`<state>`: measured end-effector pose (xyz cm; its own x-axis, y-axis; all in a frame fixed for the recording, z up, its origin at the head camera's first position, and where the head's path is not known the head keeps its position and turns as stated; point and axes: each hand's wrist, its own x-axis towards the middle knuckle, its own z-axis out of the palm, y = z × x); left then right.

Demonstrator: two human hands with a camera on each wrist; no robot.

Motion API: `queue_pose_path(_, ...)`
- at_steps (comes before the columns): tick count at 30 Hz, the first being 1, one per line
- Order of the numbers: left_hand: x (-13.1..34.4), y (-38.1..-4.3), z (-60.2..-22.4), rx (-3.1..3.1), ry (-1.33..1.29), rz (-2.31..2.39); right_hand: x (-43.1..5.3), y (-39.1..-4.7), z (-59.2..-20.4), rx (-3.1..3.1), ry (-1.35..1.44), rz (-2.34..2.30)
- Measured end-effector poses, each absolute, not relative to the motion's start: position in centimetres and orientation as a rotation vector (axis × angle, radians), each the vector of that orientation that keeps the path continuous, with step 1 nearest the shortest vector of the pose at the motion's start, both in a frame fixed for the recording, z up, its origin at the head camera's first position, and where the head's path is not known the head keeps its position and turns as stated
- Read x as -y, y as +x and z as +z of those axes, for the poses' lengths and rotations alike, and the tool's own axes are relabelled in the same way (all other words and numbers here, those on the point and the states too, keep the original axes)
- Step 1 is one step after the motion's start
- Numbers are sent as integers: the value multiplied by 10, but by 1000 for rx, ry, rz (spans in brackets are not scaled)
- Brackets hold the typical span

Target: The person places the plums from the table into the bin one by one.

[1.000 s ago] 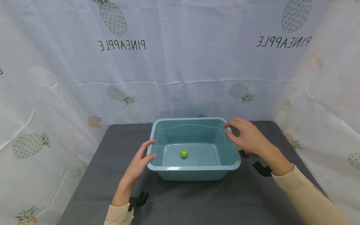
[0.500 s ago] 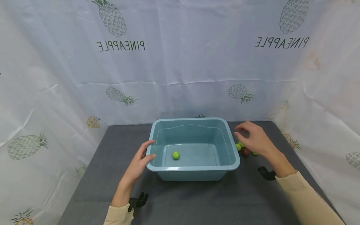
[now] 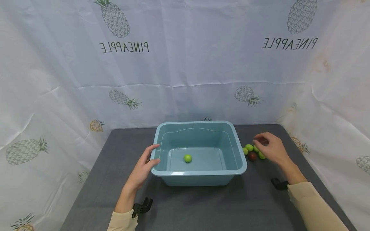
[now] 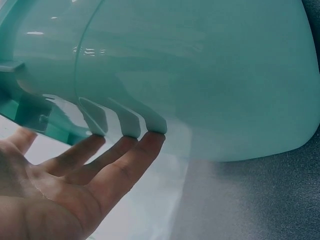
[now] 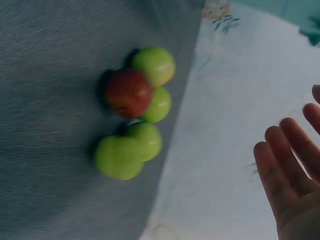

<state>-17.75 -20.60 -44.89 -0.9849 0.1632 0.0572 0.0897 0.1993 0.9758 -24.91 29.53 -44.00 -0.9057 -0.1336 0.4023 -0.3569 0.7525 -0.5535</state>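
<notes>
We see the main risk at the right hand (image 3: 270, 150), which hovers empty, fingers loosely bent, above four smooth round green fruits (image 5: 154, 66) and one glossy dark-red round fruit (image 5: 128, 93). These crowd together on the dark grey cloth-covered table (image 3: 214, 208), so an off-centre pinch could knock neighbours and set them rolling. Our left hand (image 3: 140, 170) grips the side rim of the blue-green rectangular plastic basin (image 3: 199, 173); pulling unevenly there might tip it and send the lone bright-green round fruit (image 3: 188, 158) on its floor rolling. All the fruits look small and unblemished, the green ones yellowish where lit; we cannot tell whether they are real.
</notes>
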Motion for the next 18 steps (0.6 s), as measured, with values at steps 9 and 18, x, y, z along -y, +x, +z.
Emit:
queue_pose_path(9, 205, -178, -448, -2385, 237, 1928, -317, -250, -465, 2629, 254, 983)
queue_pose_path(18, 206, -177, -449, -2391, 240, 1930, -331, -251, -484, 2686, 139, 1042)
